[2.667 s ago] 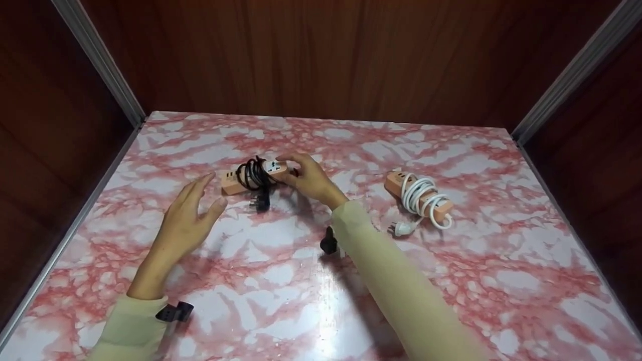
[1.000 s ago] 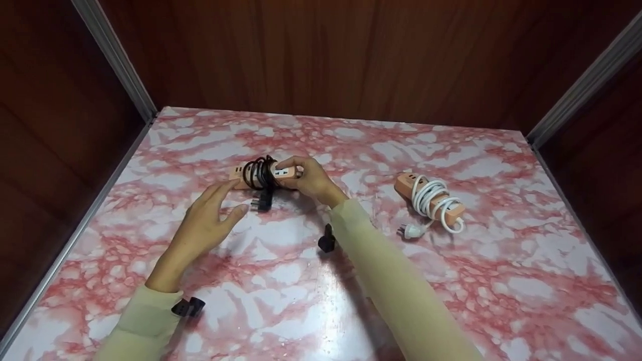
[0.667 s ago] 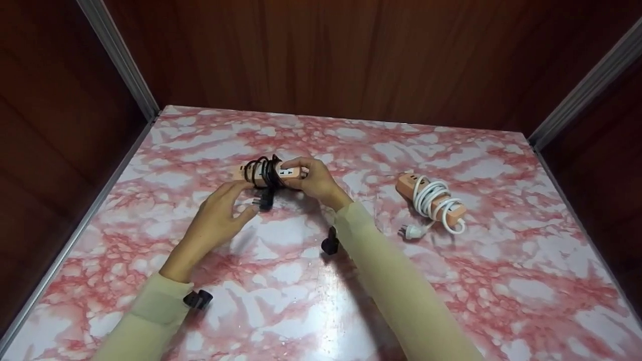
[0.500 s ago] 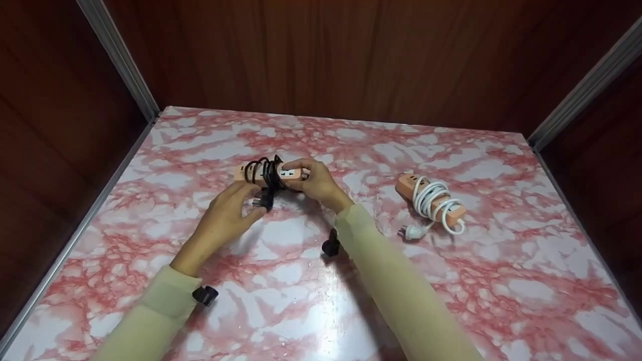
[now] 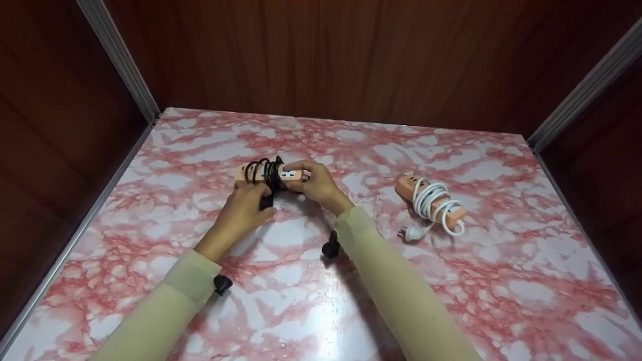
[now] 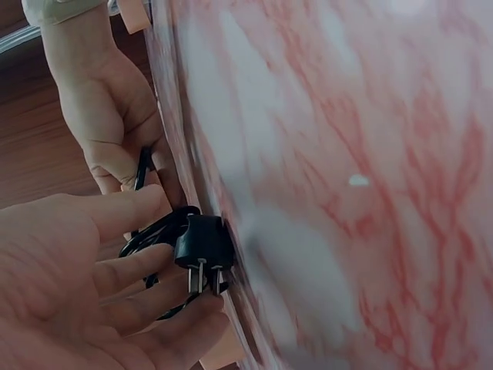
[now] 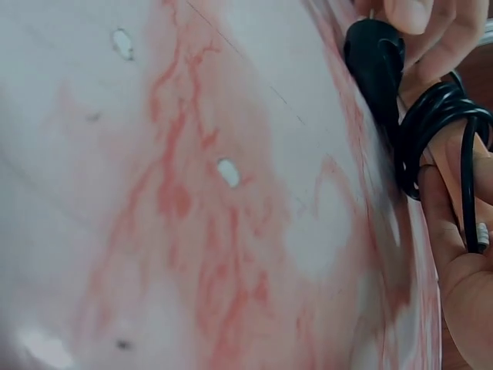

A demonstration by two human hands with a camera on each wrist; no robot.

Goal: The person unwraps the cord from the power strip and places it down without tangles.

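An orange power strip (image 5: 243, 173) with a black cord (image 5: 271, 174) wound about its middle lies left of centre on the table. My right hand (image 5: 321, 186) grips the strip's right end, thumb on the near side and fingers over the top. Close to the strip's front, my left hand (image 5: 239, 213) reaches around the cord's black plug (image 5: 266, 201), fingers and thumb spread apart. In the left wrist view the plug (image 6: 204, 243) shows its metal pins, beside loosely bent fingers. The right wrist view shows the plug (image 7: 375, 62) beneath left fingertips.
A second orange power strip (image 5: 405, 186), wrapped in a white cord (image 5: 426, 198), lies to the right with its white plug (image 5: 413, 233) toward me. Dark wood panels (image 5: 326, 60) enclose the red-and-white marbled table (image 5: 476, 281) at the back and sides.
My left hand has moved right and forward from beside the power strip to around its plug. The right hand keeps its grip on the strip's end. The white-corded strip stays put.
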